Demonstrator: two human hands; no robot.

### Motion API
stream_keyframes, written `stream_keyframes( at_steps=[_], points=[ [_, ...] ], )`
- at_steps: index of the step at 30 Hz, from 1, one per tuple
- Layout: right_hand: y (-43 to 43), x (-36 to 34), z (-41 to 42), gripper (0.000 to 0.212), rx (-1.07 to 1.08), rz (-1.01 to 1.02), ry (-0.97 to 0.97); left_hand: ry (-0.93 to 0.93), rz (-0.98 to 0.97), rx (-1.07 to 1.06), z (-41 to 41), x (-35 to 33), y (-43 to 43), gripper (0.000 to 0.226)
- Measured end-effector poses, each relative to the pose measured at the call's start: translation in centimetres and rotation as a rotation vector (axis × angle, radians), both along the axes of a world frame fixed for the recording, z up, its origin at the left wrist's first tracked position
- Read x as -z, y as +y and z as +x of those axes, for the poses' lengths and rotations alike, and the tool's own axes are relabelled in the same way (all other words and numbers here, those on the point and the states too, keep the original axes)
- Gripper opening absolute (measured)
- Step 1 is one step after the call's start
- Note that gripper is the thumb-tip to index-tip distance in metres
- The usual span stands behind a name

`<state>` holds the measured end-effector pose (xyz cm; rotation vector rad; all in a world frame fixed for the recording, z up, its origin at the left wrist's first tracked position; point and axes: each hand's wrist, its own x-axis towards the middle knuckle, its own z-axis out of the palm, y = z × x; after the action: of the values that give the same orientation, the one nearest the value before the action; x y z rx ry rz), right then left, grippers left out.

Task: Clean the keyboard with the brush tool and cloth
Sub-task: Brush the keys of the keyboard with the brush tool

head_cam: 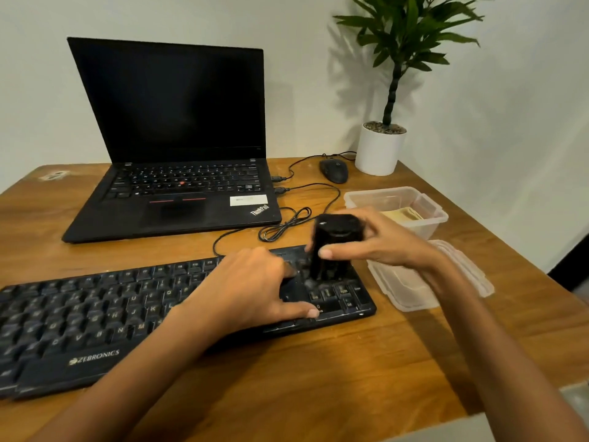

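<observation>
Keyboard [95, 314] keys could pop if the right hand [392, 247], fingers clasping the brush tool [334, 237], scrubs hard. The left hand [248, 291], fingers spread, steadies it.

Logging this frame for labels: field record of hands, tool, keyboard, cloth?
right hand: grips brush tool, roughly upright
brush tool: over right-end keys of keyboard; contact blurred
left hand: fingers spread, resting on keyboard beside brush tool
cloth: yellowish, inside clear container behind keyboard, untouched
lid: on table, right of keyboard
</observation>
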<state>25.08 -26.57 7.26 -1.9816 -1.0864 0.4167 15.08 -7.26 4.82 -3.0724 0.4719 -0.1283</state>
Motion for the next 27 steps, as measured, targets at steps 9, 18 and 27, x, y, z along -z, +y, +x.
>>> stream_keyframes(
  at_steps=[9,18,27],
  points=[
    [1.2,-0.4,0.2,0.049,-0.009,-0.010,-0.064,-0.021,0.025,0.021,0.1,-0.1,-0.2,0.071],
    [0.0,-0.4,0.8,0.038,0.057,0.021,-0.024,-0.038,0.009,0.018,0.1,0.2,-0.1,0.076],
    [-2.5,-0.8,1.2,0.043,0.181,0.089,0.004,-0.039,-0.144,-0.093,2.2,-0.9,0.1,0.078]
  ],
)
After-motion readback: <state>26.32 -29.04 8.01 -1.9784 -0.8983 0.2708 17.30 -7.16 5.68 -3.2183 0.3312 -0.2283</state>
